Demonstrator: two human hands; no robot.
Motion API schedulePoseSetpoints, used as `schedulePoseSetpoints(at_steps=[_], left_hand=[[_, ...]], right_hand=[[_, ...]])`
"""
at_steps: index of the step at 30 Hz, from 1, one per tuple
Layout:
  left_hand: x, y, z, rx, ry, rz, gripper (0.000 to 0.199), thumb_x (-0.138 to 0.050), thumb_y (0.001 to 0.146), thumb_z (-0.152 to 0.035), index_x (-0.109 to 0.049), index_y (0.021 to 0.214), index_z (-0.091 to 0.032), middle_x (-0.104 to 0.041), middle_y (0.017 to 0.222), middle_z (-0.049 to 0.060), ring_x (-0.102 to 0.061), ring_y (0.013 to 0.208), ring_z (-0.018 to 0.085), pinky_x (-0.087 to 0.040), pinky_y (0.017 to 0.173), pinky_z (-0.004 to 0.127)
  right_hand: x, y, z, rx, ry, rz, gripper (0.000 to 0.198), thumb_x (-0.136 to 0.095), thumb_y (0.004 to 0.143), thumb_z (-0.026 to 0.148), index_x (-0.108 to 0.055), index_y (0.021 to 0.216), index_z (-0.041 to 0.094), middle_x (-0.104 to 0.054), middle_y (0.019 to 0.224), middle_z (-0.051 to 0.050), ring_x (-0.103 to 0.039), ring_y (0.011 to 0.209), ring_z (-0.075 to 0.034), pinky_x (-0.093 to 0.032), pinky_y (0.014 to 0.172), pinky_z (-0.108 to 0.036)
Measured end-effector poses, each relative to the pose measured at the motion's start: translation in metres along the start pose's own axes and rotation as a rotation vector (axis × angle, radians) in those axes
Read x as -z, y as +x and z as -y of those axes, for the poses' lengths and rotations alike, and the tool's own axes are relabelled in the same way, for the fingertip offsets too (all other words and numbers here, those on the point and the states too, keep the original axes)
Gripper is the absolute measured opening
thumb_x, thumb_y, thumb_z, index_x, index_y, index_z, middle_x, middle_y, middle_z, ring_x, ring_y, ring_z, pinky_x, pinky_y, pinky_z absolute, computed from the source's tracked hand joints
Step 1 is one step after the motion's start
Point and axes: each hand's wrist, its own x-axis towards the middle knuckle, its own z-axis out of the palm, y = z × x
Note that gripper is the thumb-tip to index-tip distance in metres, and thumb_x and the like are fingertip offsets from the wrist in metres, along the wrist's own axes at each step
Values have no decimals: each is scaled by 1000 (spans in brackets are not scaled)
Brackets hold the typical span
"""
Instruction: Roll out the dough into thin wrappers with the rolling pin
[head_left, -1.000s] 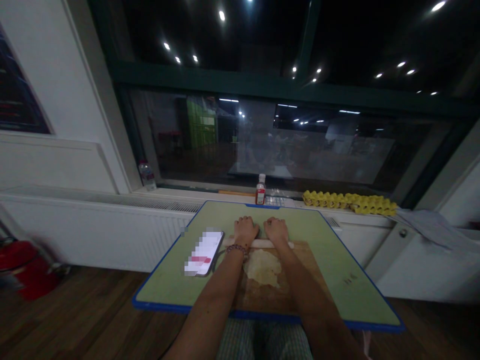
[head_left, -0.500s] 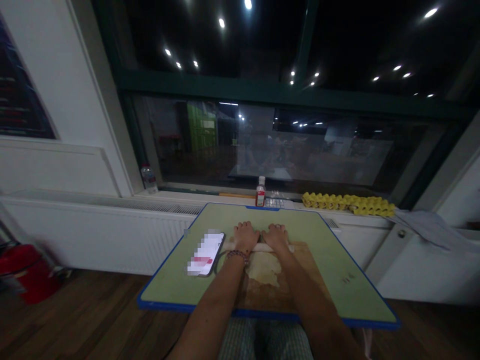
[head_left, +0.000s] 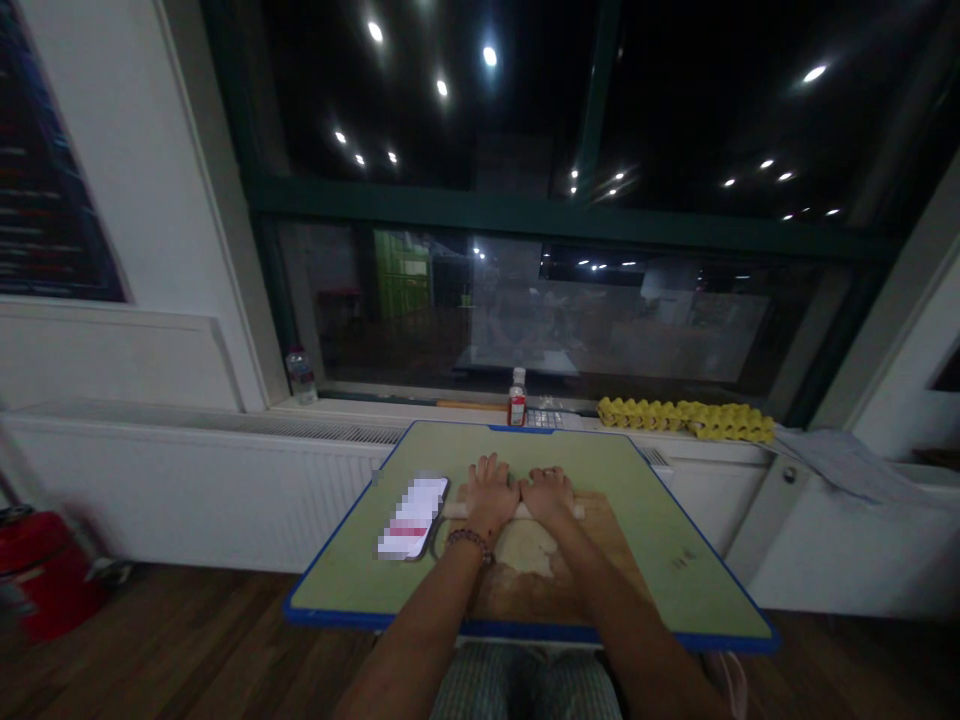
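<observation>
A pale rolling pin (head_left: pixel 580 511) lies crosswise near the far edge of a brown wooden board (head_left: pixel 600 545). My left hand (head_left: pixel 491 490) rests palm down over the pin's left half, fingers spread and stretched past it. Over the right half lies my right hand (head_left: pixel 548 492), also palm down, its fingers pointing away from me and not wrapped round the pin. The two thumbs nearly meet. Between my forearms, a flat, uneven sheet of pale dough (head_left: pixel 525 552) lies on the board, just on the near side of the pin. A beaded bracelet circles my left wrist.
The small green table (head_left: pixel 352 590) has a blue rim. A lit phone (head_left: pixel 414 518) lies left of the board. On the windowsill behind are a small red-labelled bottle (head_left: pixel 517 398), yellow egg trays (head_left: pixel 686 418) and a clear bottle (head_left: pixel 301 376). A red container (head_left: pixel 52 575) stands at far left.
The head view has shifted slightly, so the room sits lower in the picture. The pin has come a little nearer to me over the dough. My left fingers look straighter.
</observation>
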Motion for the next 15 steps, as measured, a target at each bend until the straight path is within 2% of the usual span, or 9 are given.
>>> schedulePoseSetpoints(at_steps=[4,9,12,15], left_hand=[[5,-13,-1,-48,-1,-3,46,-34,95,-31,-55,133,-19,-31,158,8,-23,147,27,-18,117,47],[8,-38,-2,-152,-6,-56,42,-32,96,-27,-59,127,-19,-32,158,7,-19,148,25,-17,119,47],[10,-54,-4,-185,-27,-91,41,-33,96,-27,-59,127,-21,-30,159,6,-19,148,25,-17,119,48],[10,-65,-4,-210,-44,-107,41,-32,97,-28,-57,129,-21,-31,158,6,-19,148,24,-17,120,48]], right_hand=[[-2,-7,-1,115,-22,15,34,-41,93,23,-68,112,16,-65,122,-14,-51,120,-29,-32,102,-42],[-11,-32,-4,150,22,-50,38,-40,94,19,-66,121,19,-62,130,-13,-47,129,-25,-27,111,-41],[-17,-52,-8,147,44,-99,44,-35,95,19,-60,131,20,-54,141,-11,-39,138,-23,-21,116,-41],[-21,-63,-10,154,52,-99,49,-29,95,16,-51,140,15,-43,149,-12,-34,141,-20,-16,119,-40]])
